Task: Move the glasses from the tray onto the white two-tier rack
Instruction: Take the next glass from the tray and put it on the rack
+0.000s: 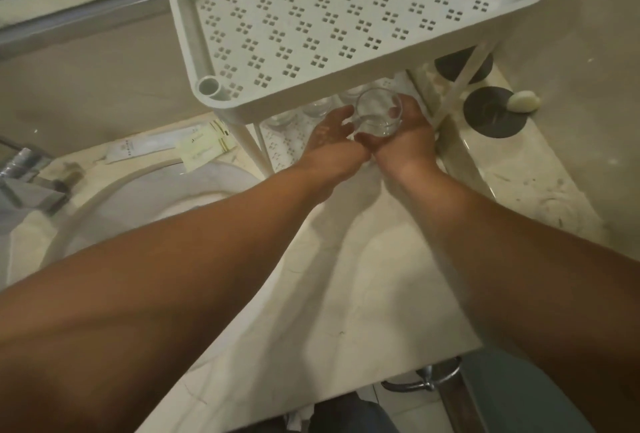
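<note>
The white two-tier rack [332,17] stands on a marble counter, its perforated top shelf bare. A clear glass [379,114] is held at the front edge of the lower shelf [277,152]. My right hand [405,142] grips it from the right and below. My left hand [332,135] reaches in from the left, fingers touching the glass's side. Several other clear glasses [313,109] stand further back on the lower shelf, partly hidden under the top shelf. No tray is in view.
A white basin [145,197] and chrome tap [27,173] lie to the left. Sachets [204,148] sit behind the basin. Two dark round coasters [495,112] and a pale soap [523,102] lie right of the rack. The counter's front edge [311,394] is near me.
</note>
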Demonstrator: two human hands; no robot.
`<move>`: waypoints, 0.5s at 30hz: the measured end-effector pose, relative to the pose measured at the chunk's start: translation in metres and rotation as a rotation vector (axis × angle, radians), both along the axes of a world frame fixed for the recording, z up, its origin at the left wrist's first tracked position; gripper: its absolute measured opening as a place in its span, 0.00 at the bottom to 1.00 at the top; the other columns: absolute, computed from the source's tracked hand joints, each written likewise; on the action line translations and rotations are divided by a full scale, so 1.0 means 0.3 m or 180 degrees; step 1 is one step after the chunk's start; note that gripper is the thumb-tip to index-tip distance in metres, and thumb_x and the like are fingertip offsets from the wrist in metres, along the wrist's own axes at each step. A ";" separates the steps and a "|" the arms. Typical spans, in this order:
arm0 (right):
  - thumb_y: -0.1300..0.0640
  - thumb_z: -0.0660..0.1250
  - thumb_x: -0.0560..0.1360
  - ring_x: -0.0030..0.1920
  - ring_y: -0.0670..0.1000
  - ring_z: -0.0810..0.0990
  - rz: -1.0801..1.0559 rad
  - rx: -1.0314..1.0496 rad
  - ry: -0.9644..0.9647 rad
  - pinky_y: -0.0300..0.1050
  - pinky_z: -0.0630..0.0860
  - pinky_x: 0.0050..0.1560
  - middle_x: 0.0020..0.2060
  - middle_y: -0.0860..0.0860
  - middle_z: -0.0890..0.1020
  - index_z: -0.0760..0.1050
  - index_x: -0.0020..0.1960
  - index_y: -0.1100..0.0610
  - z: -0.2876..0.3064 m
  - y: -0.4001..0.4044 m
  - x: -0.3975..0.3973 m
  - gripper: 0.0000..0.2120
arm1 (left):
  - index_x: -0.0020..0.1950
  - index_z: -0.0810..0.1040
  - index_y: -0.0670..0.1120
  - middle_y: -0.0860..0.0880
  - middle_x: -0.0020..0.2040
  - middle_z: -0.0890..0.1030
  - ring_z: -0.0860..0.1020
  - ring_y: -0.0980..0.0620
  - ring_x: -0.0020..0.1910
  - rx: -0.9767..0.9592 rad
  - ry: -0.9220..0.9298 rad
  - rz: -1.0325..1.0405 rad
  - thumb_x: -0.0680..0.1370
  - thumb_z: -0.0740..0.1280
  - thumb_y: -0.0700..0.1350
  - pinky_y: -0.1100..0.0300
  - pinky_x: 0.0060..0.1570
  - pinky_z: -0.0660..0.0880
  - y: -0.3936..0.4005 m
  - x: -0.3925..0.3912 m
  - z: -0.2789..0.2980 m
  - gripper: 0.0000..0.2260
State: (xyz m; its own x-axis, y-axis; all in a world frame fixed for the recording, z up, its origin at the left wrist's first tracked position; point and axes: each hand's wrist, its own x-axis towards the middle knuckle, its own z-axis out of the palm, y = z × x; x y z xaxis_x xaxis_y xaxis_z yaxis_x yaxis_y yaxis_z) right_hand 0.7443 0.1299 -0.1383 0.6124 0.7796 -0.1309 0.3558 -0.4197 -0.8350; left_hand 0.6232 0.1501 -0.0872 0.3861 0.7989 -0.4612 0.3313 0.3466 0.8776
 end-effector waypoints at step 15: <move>0.55 0.75 0.71 0.54 0.47 0.70 0.0342 0.0058 -0.0133 0.38 0.67 0.56 0.56 0.47 0.69 0.62 0.74 0.59 -0.027 -0.002 0.026 0.36 | 0.74 0.68 0.49 0.46 0.59 0.79 0.81 0.46 0.57 -0.0605 -0.0386 0.0580 0.77 0.66 0.38 0.46 0.58 0.80 0.044 0.066 -0.068 0.26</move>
State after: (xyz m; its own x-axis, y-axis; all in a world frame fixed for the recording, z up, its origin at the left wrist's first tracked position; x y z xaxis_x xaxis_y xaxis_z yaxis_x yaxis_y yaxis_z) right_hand 0.7520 0.1294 -0.1463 0.5298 0.8431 -0.0924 0.4325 -0.3623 -0.8257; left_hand 0.6430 0.1634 -0.1077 0.3056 0.7637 -0.5686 0.1449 0.5529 0.8205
